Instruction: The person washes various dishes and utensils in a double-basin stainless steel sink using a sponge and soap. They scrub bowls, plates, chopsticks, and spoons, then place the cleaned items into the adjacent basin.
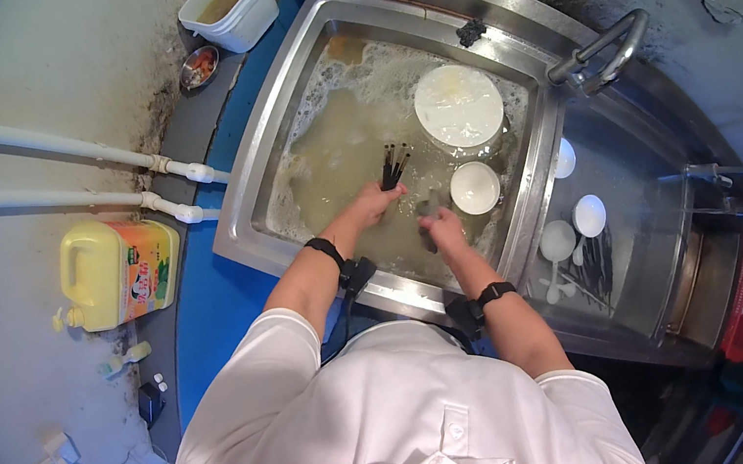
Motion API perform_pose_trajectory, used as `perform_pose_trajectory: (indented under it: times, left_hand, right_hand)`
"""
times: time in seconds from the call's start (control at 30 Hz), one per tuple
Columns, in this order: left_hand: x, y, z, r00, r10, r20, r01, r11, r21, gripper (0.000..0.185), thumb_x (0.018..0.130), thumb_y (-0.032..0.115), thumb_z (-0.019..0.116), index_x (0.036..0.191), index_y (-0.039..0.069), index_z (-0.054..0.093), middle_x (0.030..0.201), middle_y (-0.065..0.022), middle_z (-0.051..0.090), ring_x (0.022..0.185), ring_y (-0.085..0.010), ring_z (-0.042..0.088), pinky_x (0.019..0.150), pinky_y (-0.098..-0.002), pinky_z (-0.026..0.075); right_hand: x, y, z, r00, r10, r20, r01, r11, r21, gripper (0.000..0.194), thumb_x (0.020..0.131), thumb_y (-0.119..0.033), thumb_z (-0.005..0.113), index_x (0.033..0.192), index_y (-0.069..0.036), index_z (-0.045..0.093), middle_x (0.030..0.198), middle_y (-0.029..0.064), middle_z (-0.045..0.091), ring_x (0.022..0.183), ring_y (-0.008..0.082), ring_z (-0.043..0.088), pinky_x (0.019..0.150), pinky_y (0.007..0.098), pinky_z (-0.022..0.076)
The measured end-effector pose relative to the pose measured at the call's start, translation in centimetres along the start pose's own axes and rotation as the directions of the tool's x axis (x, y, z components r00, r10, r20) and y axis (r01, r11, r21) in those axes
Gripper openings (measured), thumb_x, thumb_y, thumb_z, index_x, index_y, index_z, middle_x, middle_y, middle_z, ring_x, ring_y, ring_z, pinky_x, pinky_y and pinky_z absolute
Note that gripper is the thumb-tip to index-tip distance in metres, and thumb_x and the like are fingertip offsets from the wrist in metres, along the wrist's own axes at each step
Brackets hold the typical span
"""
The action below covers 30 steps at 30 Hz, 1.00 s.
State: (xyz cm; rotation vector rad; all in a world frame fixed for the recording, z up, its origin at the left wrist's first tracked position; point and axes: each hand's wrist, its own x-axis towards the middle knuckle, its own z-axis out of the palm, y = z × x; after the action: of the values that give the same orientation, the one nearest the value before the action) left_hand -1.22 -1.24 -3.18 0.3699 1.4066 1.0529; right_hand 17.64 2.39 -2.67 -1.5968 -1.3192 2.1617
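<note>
My left hand (375, 203) grips a bundle of dark chopsticks (394, 167), their tips pointing up and away from me. It hovers over the murky, soapy water (343, 155) in a stainless steel sink (258, 140). To its right, my right hand (444, 228) holds a dark grey scrubber or cloth (425, 210), blurred, so its exact kind is unclear. The scrubber and the chopsticks are apart. Beyond my right hand, a small white bowl (475, 188) sits in the water. Farther back lies a round white plate (459, 105), wet on top.
In the right-hand basin (607, 131) are white bowls (589, 216), white spoons (553, 289) and several dark chopsticks (597, 266). Steel faucets (608, 52) arch at the right. A dark scouring pad (471, 32) rests on the back ledge. Left stand a yellow detergent jug (95, 273) and a white tub (245, 19).
</note>
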Motion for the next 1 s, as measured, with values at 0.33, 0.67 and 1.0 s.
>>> perform_pose_trajectory:
  times: [0.33, 0.67, 1.0]
  left_hand:
    - [-4.4, 5.3, 4.2, 0.993, 0.111, -0.031, -0.115, 0.955, -0.273, 0.048, 0.093, 0.041, 0.048, 0.121, 0.002, 0.053, 0.122, -0.0024, 0.052, 0.108, -0.0125, 0.045, 0.087, -0.0259, 0.035]
    - [-9.0, 11.6, 5.3, 0.962, 0.243, -0.125, -0.273, 0.890, -0.365, 0.037, 0.097, 0.039, 0.038, 0.099, 0.005, 0.053, 0.130, -0.0122, 0.050, 0.117, -0.0274, 0.050, 0.092, -0.0395, 0.038]
    - [-7.9, 7.2, 18.9, 0.926, 0.271, 0.264, -0.278, 0.960, -0.012, 0.034, 0.092, 0.028, 0.051, 0.118, 0.005, 0.049, 0.124, -0.0136, 0.052, 0.118, -0.0262, 0.048, 0.095, -0.0341, 0.040]
  right_hand:
    - [-1.1, -0.6, 2.8, 0.783, -0.618, 0.064, 0.605, 0.735, -0.305, 0.020, 0.068, -0.006, 0.060, 0.087, -0.002, 0.055, 0.078, 0.0079, 0.057, 0.070, 0.0200, 0.055, 0.063, 0.0325, 0.0456]
    - [-5.7, -3.1, 0.1, 0.710, -0.704, -0.019, 0.568, 0.588, -0.576, 0.045, 0.072, -0.024, 0.070, 0.103, 0.003, 0.053, 0.100, 0.0235, 0.057, 0.092, 0.0377, 0.057, 0.082, 0.0417, 0.0458]
    - [-12.4, -4.8, -9.8, 0.755, -0.612, -0.235, 0.426, 0.730, -0.534, 0.025, 0.085, -0.029, 0.059, 0.090, -0.004, 0.056, 0.080, 0.0190, 0.061, 0.076, 0.0385, 0.059, 0.065, 0.0445, 0.0453]
